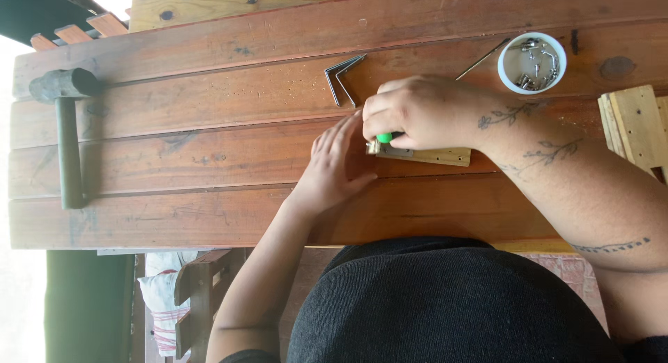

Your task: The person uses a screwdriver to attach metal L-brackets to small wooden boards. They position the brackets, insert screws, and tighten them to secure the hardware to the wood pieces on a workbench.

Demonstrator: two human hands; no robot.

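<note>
Small wood strip (438,156): long axis runs left-right in the head view, parallel to the table planks. Lies flat on the wooden table (209,161), roughly centre-right, just in front of the person's torso. Pale, unfinished wood, narrow and rectangular, clearly lighter than the dark red-brown tabletop. Tiny marks along its top face, too small to tell what they are. A metal fitting (374,148) sits at its left end, partly hidden under the fingers.

Right hand (424,113): fingers curled tight around a green-handled tool (385,137), only the green end shows below the knuckles. Tool tip is hidden; it meets the strip's left end at the fitting. Cannot tell the tool's type.

Left hand (337,168): fingers straight and together, not gripping, pressed flat on the table, fingertips up against the strip's left end beside the fitting.

Around it:
- two bent metal keys (342,76) just above the hands, nested
- thin metal rod (481,59) angled toward a white round cup (532,62) holding small metal hardware, upper right
- rubber mallet (64,126) far left, head up, handle pointing down the frame
- pale wood pieces (637,126) at the right edge
</note>
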